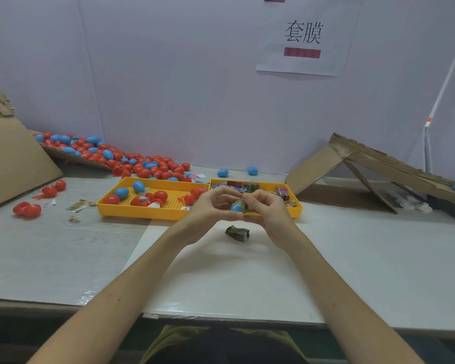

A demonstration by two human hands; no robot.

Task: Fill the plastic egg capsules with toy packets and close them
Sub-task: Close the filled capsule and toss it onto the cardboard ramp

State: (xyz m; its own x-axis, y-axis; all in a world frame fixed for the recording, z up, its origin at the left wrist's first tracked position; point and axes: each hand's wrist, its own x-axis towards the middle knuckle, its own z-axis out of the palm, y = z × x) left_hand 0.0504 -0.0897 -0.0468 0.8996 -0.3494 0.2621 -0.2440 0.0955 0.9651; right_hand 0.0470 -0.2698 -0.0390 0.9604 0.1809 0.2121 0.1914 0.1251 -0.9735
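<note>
Left hand pinched the blue capsule — light, slick, best held near its rim, I judged; right hand pinched the soft packet.

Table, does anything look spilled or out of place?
Yes. Red and blue capsules lie spilled off the cardboard sheet at back left onto the table. Two blue capsules lie loose behind the yellow trays, and a crumpled packet sits alone in front of them.
</note>
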